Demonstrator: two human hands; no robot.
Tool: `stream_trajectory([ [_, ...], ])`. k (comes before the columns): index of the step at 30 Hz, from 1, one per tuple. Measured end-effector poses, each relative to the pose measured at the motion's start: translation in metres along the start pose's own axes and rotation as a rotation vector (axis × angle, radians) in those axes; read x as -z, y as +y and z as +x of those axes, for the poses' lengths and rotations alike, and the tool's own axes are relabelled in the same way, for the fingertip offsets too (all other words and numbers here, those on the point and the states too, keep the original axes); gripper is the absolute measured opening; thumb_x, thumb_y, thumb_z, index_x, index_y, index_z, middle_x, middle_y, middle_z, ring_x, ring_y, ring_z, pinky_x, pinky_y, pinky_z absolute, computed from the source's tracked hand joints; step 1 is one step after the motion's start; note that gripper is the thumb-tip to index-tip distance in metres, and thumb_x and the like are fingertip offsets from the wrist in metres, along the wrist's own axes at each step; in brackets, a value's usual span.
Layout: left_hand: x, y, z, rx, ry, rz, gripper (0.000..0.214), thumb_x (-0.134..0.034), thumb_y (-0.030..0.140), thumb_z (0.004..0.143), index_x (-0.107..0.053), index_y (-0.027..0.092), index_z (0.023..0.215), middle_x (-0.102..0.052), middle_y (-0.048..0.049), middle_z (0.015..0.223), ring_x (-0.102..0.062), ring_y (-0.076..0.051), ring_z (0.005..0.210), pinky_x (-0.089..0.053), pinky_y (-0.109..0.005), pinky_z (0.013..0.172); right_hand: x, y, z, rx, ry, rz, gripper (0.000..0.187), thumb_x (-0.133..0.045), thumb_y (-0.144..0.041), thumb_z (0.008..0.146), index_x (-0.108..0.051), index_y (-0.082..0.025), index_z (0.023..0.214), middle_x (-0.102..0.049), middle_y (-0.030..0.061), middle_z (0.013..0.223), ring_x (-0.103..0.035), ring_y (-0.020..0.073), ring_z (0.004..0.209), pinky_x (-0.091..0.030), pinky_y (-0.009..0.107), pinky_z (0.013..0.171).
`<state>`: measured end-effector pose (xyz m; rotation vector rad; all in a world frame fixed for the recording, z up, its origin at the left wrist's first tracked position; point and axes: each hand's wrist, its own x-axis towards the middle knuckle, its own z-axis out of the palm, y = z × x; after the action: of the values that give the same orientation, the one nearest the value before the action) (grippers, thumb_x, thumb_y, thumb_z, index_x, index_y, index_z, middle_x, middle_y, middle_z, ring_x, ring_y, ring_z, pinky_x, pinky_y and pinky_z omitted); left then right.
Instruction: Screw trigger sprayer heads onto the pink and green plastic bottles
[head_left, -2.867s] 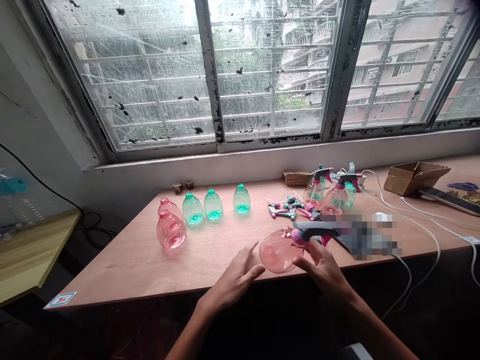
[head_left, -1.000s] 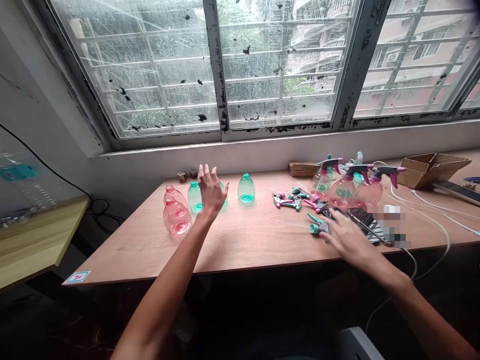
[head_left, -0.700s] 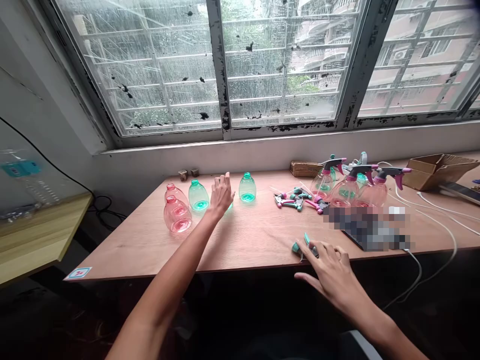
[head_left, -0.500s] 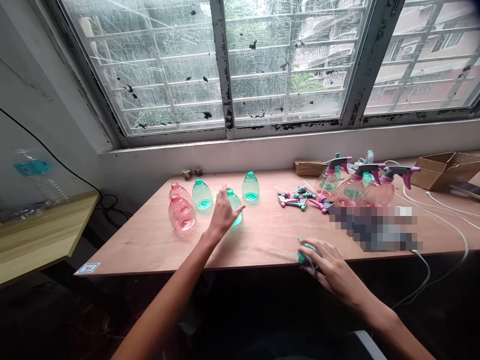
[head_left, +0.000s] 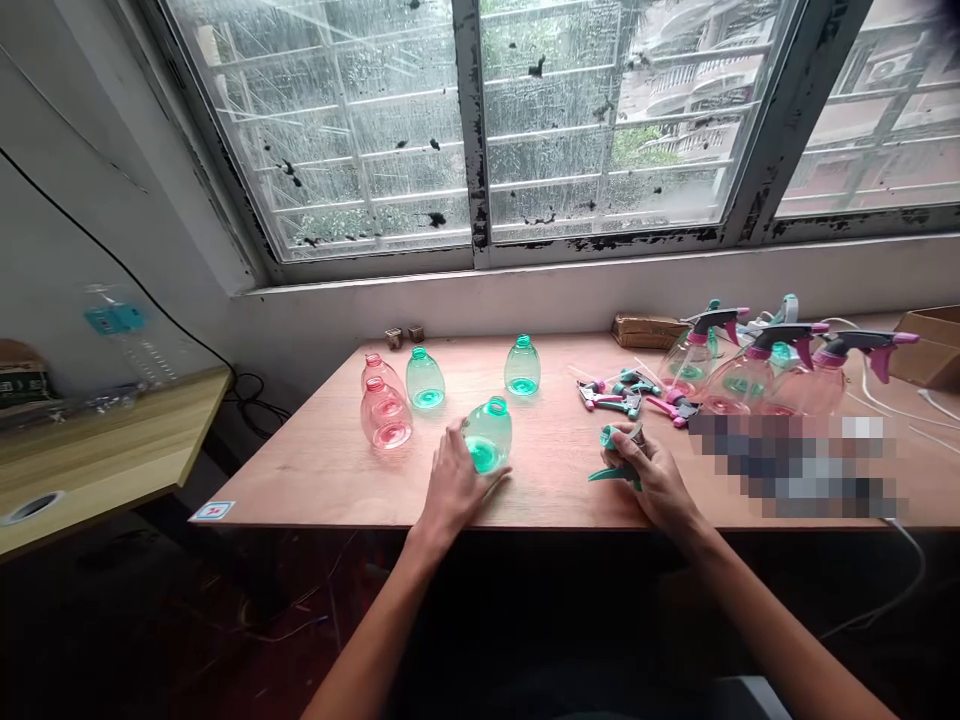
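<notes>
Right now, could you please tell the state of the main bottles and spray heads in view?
Green transparent bottle in left hand: no head fitted.
Green-grey plastic spray head in right hand: detached.
Two unheld green transparent bottles: upright, headless.
Two pink transparent bottles: upright, headless.
Three more pink bottles: upright, grey-pink heads fitted.
Pink-green-grey spray heads: lying loose.

Below the frame's centre, a green bottle (head_left: 491,432) is held by the left hand (head_left: 454,485); further right, a spray head (head_left: 619,474) is gripped by the right hand (head_left: 661,482). Two pink bottles (head_left: 386,415) are seen left of centre.
</notes>
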<state>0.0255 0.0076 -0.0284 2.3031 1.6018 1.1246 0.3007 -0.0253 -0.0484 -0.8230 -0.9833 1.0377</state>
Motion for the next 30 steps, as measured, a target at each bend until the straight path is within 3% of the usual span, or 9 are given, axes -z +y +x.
stream_trajectory([
  [4, 0.0023, 0.0030, -0.0034, -0.127, 0.140, 0.098, 0.085, -0.075, 0.031, 0.078, -0.028, 0.027, 0.148, -0.041, -0.0147, 0.140, -0.046, -0.037, 0.120, -0.040, -0.052, 0.102, 0.0052, 0.0021, -0.0054, 0.002, 0.036, 0.021, 0.033, -0.080, -0.045, 0.076, -0.065, -0.020, 0.093, -0.046, -0.0049, 0.068, -0.043, 0.0120, 0.058, -0.038, 0.025, 0.055],
  [11, 0.0024, -0.0002, -0.0030, -0.120, 0.132, 0.119, 0.087, -0.073, 0.025, 0.078, -0.027, 0.028, 0.152, -0.039, -0.0144, 0.138, -0.045, -0.035, 0.119, -0.040, -0.050, 0.102, 0.0036, -0.0038, -0.0082, 0.048, 0.063, 0.061, 0.027, -0.077, -0.044, 0.080, -0.063, -0.021, 0.082, -0.046, -0.0036, 0.071, -0.041, 0.0111, 0.059, -0.039, 0.025, 0.056],
  [17, 0.0041, 0.0037, -0.0029, -0.196, 0.061, 0.107, 0.093, -0.073, 0.031, 0.081, -0.016, 0.030, 0.154, -0.041, -0.0146, 0.146, -0.044, -0.037, 0.128, -0.037, -0.051, 0.105, 0.0049, -0.0051, -0.0091, -0.099, -0.145, -0.203, 0.033, -0.074, -0.050, 0.082, -0.064, -0.019, 0.085, -0.051, -0.0032, 0.064, -0.045, 0.0128, 0.060, -0.036, 0.026, 0.057],
  [20, 0.0028, 0.0041, -0.0028, -0.212, 0.078, 0.056, 0.092, -0.071, 0.037, 0.083, -0.013, 0.026, 0.154, -0.041, -0.0182, 0.147, -0.040, -0.038, 0.134, -0.035, -0.053, 0.107, 0.0048, -0.0054, -0.0092, -0.054, -0.063, -0.101, 0.032, -0.074, -0.049, 0.082, -0.060, -0.020, 0.079, -0.048, -0.0041, 0.064, -0.043, 0.0128, 0.059, -0.036, 0.026, 0.057],
  [23, 0.0014, 0.0031, -0.0027, -0.182, 0.104, 0.039, 0.085, -0.069, 0.032, 0.085, -0.018, 0.024, 0.153, -0.038, -0.0186, 0.148, -0.037, -0.037, 0.138, -0.035, -0.052, 0.108, 0.0057, -0.0064, -0.0091, -0.020, 0.041, 0.078, 0.033, -0.075, -0.048, 0.081, -0.057, -0.021, 0.074, -0.043, -0.0045, 0.065, -0.040, 0.0127, 0.058, -0.037, 0.027, 0.056],
  [30, 0.0023, 0.0042, -0.0021, -0.180, 0.073, 0.028, 0.086, -0.071, 0.020, 0.081, -0.021, 0.026, 0.151, -0.035, -0.0173, 0.150, -0.035, -0.036, 0.140, -0.034, -0.055, 0.111, 0.0098, -0.0024, -0.0067, -0.127, -0.065, 0.044, 0.032, -0.078, -0.044, 0.080, -0.057, -0.020, 0.075, -0.045, -0.0040, 0.065, -0.039, 0.0118, 0.058, -0.034, 0.026, 0.054],
])
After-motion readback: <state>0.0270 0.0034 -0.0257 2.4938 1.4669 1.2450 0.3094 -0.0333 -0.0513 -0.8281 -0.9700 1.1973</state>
